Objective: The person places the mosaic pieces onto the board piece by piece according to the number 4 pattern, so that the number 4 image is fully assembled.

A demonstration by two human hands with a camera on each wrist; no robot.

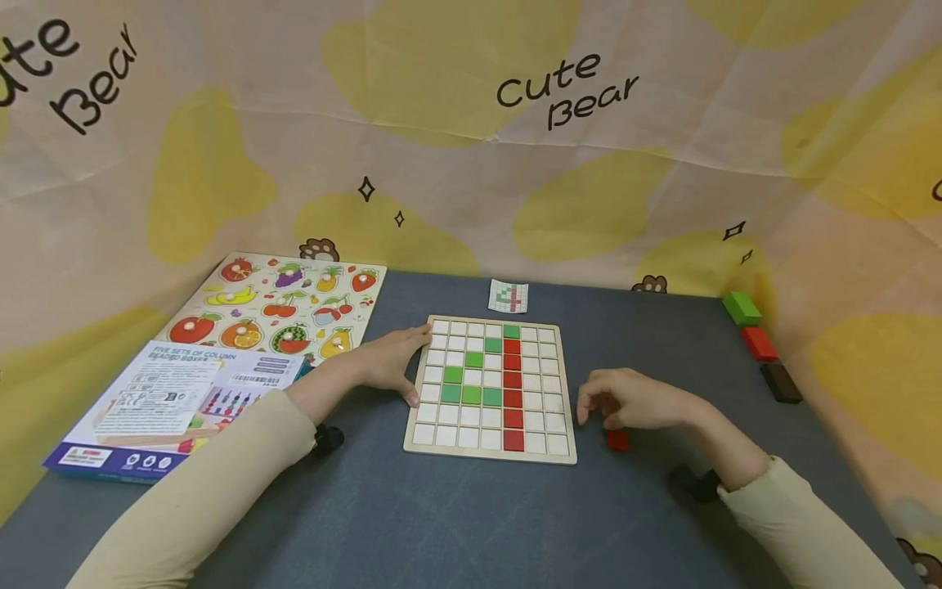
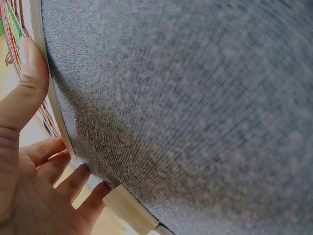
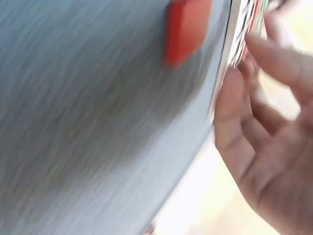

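The wooden grid board (image 1: 482, 454) lies flat, with white squares, a red column and green squares forming a slanted outline. Against its left edge rests my left hand (image 1: 386, 360), thumb and fingers spread along the rim; the left wrist view shows the thumb (image 2: 34, 73) touching the frame. To the right of the board, my right hand (image 1: 636, 399) is bent over the table. A small red block (image 1: 609, 405) shows between its thumb and fingers, mostly hidden. Another red block (image 1: 616, 440) lies on the table just below that hand.
A small pattern card (image 1: 509, 296) lies behind the board. At left are a fruit puzzle board (image 1: 257, 286) and a boxed toy (image 1: 177, 401). Along the right edge sit a green block (image 1: 742, 308), a red block (image 1: 759, 343) and a black block (image 1: 781, 383). Printed cloth (image 1: 441, 164) walls the back.
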